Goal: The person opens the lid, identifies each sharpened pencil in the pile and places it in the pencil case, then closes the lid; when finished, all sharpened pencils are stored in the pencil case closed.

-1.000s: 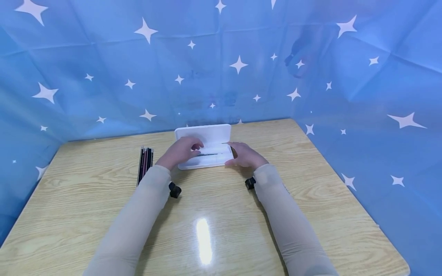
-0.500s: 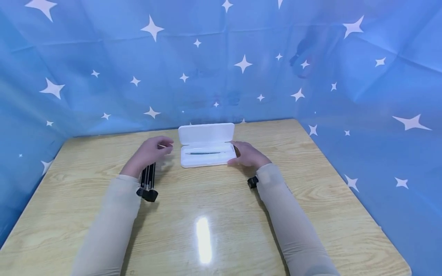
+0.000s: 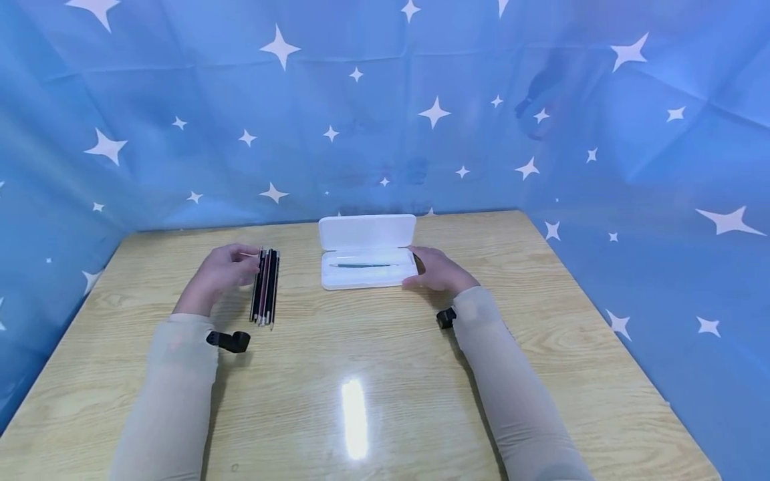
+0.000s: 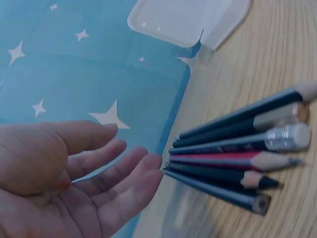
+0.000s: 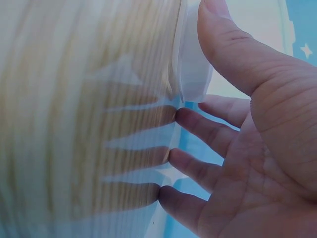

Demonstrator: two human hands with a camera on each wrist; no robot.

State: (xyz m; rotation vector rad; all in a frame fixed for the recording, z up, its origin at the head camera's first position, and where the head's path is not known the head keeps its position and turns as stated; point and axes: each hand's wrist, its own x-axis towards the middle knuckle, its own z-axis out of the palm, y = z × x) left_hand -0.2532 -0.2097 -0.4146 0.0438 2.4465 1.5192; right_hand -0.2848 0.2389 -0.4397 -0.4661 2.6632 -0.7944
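An opened white pencil case point(image 3: 368, 279) stands at the back of the table, lid raised, with a teal pencil point(image 3: 361, 266) lying inside. My right hand point(image 3: 441, 270) holds its right end between thumb and index finger; in the right wrist view the other fingertips touch the tabletop. To the left, several pencils point(image 3: 265, 287) lie side by side in a row, dark ones and a red one point(image 4: 223, 160). My left hand point(image 3: 221, 272) is beside the row's left side, fingers loosely bent and nothing in them. Whether its fingertips touch the pencils I cannot tell.
The wood-grain table point(image 3: 313, 374) reaches back to a blue curtain point(image 3: 361, 160) with white stars, which also runs along both sides. Each wrist wears a small black camera, like the left one point(image 3: 231, 341).
My left hand has left the pencil case and moved left, past and over the row of pencils to its left side. My right hand has stayed at the case, which now shows the teal pencil uncovered.
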